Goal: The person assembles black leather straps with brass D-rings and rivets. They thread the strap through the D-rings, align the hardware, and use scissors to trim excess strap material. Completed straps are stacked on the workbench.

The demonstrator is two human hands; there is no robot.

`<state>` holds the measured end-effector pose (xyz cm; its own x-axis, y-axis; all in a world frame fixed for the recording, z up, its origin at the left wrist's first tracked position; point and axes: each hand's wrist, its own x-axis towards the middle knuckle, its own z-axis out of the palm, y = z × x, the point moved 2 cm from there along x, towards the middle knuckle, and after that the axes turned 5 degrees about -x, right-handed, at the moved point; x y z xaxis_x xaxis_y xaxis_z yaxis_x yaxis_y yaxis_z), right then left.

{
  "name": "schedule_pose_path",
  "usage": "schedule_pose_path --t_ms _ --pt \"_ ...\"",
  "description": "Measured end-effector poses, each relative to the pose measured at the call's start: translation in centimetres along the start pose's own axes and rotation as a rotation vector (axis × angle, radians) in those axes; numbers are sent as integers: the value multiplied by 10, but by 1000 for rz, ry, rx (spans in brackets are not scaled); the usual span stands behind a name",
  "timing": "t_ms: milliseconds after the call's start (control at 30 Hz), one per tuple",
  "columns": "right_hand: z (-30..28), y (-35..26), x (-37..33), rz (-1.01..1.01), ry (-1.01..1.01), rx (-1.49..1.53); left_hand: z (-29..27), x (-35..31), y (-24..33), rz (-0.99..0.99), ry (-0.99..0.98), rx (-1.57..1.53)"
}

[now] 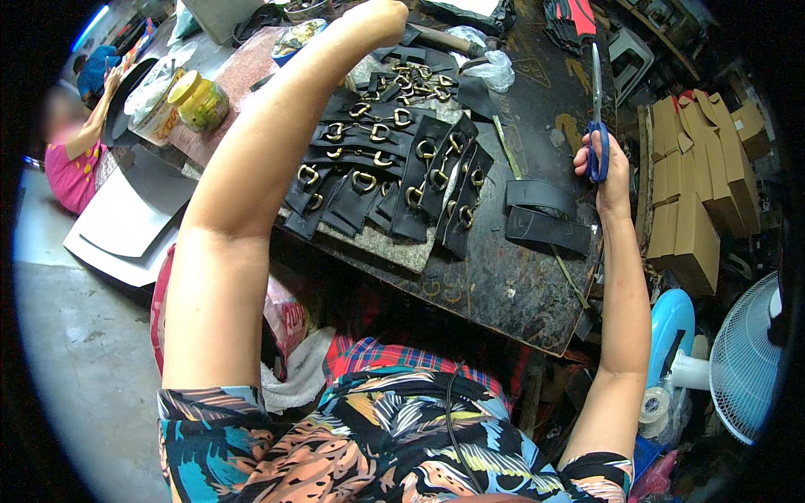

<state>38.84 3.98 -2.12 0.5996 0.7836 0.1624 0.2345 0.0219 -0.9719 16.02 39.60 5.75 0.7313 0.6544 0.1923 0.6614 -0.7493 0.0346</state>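
My right hand (pixel 616 172) is closed round the blue handles of a pair of scissors (pixel 598 151) at the table's right side. Their long blades point away from me. Far off at the top, my left hand (pixel 387 18) bends over at the wrist, with its fingers hidden. Beside it lies a tool with a wooden handle (pixel 444 39). Between my arms, many black straps (pixel 390 117) with brass-coloured rings and buckles (pixel 365 180) are laid in rows on a stone slab (pixel 411 253). Two wide black strap pieces (pixel 545 220) lie left of my right wrist.
The dark worktable (pixel 470 293) ends at a near edge before me. Cardboard boxes (pixel 696 176) and a white fan (pixel 746 356) stand at the right. A yellow-lidded jar (pixel 197 101) is at the left. Another person in pink (pixel 71 172) sits farther left.
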Motion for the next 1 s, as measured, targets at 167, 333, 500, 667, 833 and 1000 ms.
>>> schedule_pose_path --t_ms 167,333,500,667,833,1000 --pt "-2 2 1 -3 3 20 16 2 9 57 -241 166" --pt "-2 4 2 -2 7 33 15 10 -9 41 -116 111" --pt "-1 2 3 -3 21 0 14 13 -13 44 -92 101" --pt "1 2 1 -35 12 34 -13 -27 26 132 -136 140" --pt "-3 1 1 32 7 -169 -51 -117 102 442 95 -173" --pt "-9 -19 2 50 73 -1019 -27 -219 198 707 98 -542"
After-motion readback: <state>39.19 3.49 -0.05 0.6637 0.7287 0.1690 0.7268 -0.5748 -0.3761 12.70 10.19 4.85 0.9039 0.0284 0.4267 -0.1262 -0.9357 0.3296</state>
